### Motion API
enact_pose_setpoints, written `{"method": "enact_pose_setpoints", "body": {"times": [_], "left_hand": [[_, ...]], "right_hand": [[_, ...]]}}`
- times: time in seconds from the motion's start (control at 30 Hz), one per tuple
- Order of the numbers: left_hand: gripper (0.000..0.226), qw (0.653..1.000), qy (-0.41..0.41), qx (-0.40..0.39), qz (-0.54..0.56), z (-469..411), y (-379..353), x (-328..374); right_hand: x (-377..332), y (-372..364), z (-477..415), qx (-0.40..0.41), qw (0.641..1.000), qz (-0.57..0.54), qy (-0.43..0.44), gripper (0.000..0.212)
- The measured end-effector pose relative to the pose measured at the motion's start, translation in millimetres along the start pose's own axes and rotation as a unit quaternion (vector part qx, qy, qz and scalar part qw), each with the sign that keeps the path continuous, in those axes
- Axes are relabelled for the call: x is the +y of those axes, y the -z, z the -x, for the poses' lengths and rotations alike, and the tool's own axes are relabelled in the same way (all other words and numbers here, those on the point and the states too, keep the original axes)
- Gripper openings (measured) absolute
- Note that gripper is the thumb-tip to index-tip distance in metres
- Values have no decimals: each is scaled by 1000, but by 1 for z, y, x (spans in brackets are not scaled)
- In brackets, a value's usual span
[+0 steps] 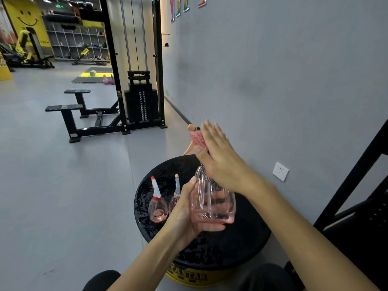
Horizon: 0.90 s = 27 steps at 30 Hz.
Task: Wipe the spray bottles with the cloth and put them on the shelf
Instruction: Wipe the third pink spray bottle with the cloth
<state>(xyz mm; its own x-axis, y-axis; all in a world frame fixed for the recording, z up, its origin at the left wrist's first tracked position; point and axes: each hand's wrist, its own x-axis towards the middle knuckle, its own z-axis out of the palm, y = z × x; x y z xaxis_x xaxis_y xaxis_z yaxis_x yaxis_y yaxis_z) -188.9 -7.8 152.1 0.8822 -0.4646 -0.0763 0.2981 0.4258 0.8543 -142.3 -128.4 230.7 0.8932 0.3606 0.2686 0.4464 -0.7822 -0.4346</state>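
My left hand (pixel 186 213) grips the base of a clear pink spray bottle (pixel 213 203), held above a round black stool top (pixel 241 244). My right hand (pixel 218 156) presses a pink cloth (pixel 197 139) against the bottle's orange spray head, fingers straight, thumb under the cloth. Two smaller pink spray bottles stand on the stool: one with a white and orange nozzle (pixel 157 204), the other (pixel 175 198) partly hidden behind my left hand.
A grey wall with a white socket (pixel 280 171) is on the right. A black metal frame (pixel 357 196) stands at the far right. A cable weight machine (pixel 140 97) and benches (pixel 69 110) stand ahead on the grey floor. My knees show at the bottom.
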Motion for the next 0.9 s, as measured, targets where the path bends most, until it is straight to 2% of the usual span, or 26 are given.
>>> {"method": "enact_pose_setpoints", "body": {"times": [0.13, 0.47, 0.7, 0.9], "left_hand": [[62, 1000, -5, -21, 7, -1, -3, -1], [63, 1000, -10, 15, 19, 1, 3, 1], [62, 999, -2, -18, 34, 3, -2, -3], [63, 998, 0, -12, 56, 4, 1, -3]], "right_hand": [[5, 14, -14, 16, 999, -15, -36, 71], [-3, -9, 15, -6, 999, 3, 33, 66], [10, 16, -6, 8, 999, -17, -31, 64], [3, 4, 17, -4, 999, -30, 11, 68]]}}
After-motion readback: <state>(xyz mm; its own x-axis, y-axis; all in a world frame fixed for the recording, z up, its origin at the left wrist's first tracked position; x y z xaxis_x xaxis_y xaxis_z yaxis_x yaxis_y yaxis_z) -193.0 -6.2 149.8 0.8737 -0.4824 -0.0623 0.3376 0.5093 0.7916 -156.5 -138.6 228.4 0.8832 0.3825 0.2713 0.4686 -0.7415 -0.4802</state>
